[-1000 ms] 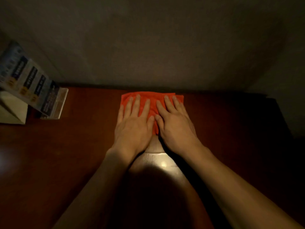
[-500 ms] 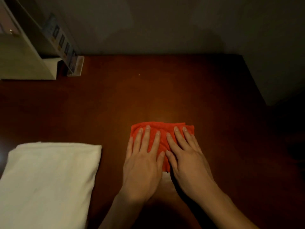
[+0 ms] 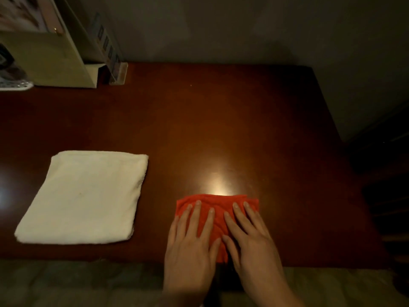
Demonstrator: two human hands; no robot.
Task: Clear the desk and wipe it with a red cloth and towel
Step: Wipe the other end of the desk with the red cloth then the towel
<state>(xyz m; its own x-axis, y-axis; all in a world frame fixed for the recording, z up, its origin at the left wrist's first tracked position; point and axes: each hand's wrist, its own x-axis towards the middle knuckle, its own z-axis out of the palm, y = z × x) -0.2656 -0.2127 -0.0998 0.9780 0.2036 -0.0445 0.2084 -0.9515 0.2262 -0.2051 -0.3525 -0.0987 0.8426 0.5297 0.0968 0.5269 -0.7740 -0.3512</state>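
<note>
Saw left hand (image 3: 190,247), right hand (image 3: 252,242) flat, fingers straight, pressing red cloth (image 3: 218,212); judged it soft, light, bunch-prone; pin via palms.

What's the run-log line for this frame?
phase: wiping | left hand: flat on red cloth | right hand: flat on red cloth | white towel: folded, left, untouched | desk

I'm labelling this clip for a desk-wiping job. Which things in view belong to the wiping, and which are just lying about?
Part of the job:
red cloth, pressed flat under the left hand and right hand
white towel, folded, lying apart to the left
desk

Just lying about:
cardboard box at the back left corner
leaflet stand beside it
</note>
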